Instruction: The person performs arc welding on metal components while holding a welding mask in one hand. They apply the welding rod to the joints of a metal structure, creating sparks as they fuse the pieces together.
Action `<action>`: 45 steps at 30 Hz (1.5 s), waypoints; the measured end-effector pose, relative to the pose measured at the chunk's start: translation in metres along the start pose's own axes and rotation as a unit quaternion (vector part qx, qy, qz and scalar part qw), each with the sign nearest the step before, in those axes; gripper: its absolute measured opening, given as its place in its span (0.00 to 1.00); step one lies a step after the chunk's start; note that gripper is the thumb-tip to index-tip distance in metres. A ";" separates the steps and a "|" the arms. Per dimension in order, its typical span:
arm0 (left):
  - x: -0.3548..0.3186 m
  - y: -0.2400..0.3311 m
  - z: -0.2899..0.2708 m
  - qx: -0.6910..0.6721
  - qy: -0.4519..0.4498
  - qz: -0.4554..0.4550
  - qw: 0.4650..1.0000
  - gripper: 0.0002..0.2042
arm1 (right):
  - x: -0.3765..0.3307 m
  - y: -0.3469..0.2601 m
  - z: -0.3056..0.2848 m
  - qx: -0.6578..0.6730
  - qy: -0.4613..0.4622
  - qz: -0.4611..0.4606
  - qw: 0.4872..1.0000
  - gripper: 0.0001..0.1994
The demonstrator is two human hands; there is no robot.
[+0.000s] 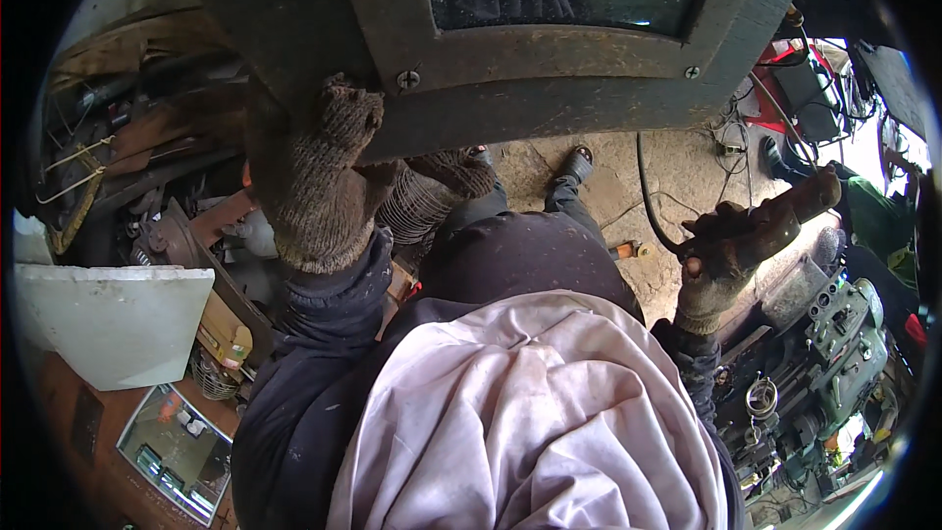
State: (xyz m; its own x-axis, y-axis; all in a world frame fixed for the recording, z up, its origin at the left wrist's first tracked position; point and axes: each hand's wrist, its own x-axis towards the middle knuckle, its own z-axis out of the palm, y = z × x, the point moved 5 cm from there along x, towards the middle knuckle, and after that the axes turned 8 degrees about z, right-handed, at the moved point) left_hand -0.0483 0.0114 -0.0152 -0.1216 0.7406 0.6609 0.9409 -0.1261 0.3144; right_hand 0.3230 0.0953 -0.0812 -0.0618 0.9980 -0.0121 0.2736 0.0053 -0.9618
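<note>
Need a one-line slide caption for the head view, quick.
Gloved left hand holds a dark welding mask up; gloved right hand grips a cabled electrode holder above the concrete floor.

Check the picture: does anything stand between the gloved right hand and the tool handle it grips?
Nothing visible does. The right hand is closed directly round the tool handle, glove on handle; the left hand holds the welding mask.

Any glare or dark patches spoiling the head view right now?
Head view: fisheye bends the edges; the welding shield fills the top, its window reflecting light streaks; daylight blows out the right rim; the left clutter is dim; both gloved hands, left and right, stay sharp.
</note>
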 end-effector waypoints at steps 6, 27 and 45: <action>-0.011 -0.005 0.001 0.075 -0.033 0.062 0.995 0.29 | 0.000 0.000 0.001 0.005 0.002 0.008 1.000 0.51; -0.008 -0.074 -0.018 -0.559 0.184 -0.429 0.685 0.23 | -0.005 -0.012 -0.001 -0.061 0.013 -0.017 0.998 0.47; -0.001 -0.013 -0.003 0.054 0.000 0.052 0.997 0.20 | -0.002 -0.022 0.006 -0.068 0.028 -0.044 0.996 0.48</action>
State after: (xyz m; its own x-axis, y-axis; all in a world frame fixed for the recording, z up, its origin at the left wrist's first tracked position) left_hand -0.0610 0.0100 -0.0177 -0.0205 0.7277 0.6856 0.9770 -0.1310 0.1682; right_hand 0.3115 0.0927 -0.0613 -0.0392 0.9953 0.0887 0.3967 0.0970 -0.9128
